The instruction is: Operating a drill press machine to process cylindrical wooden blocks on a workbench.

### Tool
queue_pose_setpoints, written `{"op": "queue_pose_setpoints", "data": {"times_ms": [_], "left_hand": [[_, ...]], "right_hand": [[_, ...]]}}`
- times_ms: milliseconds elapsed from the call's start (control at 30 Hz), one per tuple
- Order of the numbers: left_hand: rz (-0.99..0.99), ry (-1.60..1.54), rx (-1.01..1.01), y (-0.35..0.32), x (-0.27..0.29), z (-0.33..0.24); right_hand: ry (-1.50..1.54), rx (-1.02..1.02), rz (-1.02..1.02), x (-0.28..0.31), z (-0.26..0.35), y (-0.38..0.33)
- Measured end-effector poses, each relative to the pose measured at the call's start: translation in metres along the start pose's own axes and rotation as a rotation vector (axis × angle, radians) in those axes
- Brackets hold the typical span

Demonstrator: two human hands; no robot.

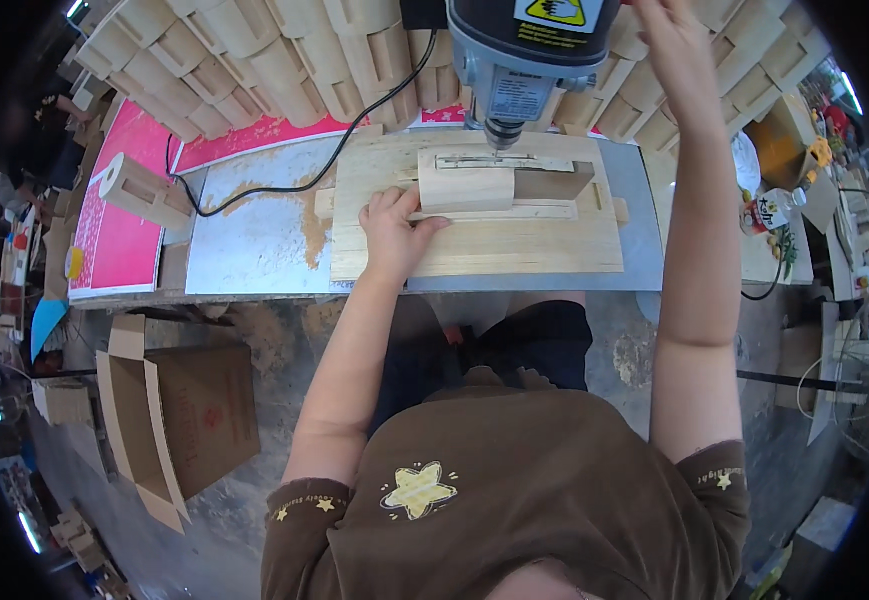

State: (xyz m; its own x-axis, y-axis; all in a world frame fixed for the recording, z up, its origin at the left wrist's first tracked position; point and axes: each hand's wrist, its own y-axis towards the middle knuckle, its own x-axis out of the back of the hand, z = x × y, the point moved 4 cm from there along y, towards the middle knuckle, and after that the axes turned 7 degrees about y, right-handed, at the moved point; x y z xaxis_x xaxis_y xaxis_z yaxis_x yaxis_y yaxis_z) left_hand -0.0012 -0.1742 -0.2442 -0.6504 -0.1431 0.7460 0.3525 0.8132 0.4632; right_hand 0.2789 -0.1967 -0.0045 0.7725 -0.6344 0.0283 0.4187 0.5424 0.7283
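Note:
My left hand (pixel 396 232) is at the left end of a pale wooden cylinder (pixel 467 190), its fingers against that end and the thumb along the near side. The cylinder lies in a wooden jig on a flat wooden board (pixel 495 258). A brown block (pixel 555 186) sits at its right end, and a narrow slotted strip (pixel 505 163) runs along the top. Right above the strip is the chuck of a drill press (pixel 504 130). My right hand (pixel 671 28) is raised beside the machine's head with bent fingers, partly cut off by the upper edge; what it grips is hidden.
Rows of stacked wooden cylinders (pixel 255 50) stand behind the drill press. A black cable (pixel 300 186) loops across the table, near a lone slotted cylinder (pixel 145 192) and sawdust. An open cardboard box (pixel 205 410) is on the floor at left; a plastic bottle (pixel 770 212) is at right.

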Motion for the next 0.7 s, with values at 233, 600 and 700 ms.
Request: {"op": "queue_pose_setpoints", "data": {"times_ms": [233,600,700], "left_hand": [[0.002,-0.005,0.023,0.0,0.002,-0.003],[0.054,0.004,0.043,-0.001,0.002,0.004],[0.031,-0.002,0.033,-0.002,0.001,0.007]], "right_hand": [[-0.504,-0.138,0.202,-0.013,0.043,-0.012],[-0.351,0.022,0.128,-0.006,0.023,-0.143],[-0.289,0.14,0.107,-0.015,-0.011,-0.165]]}}
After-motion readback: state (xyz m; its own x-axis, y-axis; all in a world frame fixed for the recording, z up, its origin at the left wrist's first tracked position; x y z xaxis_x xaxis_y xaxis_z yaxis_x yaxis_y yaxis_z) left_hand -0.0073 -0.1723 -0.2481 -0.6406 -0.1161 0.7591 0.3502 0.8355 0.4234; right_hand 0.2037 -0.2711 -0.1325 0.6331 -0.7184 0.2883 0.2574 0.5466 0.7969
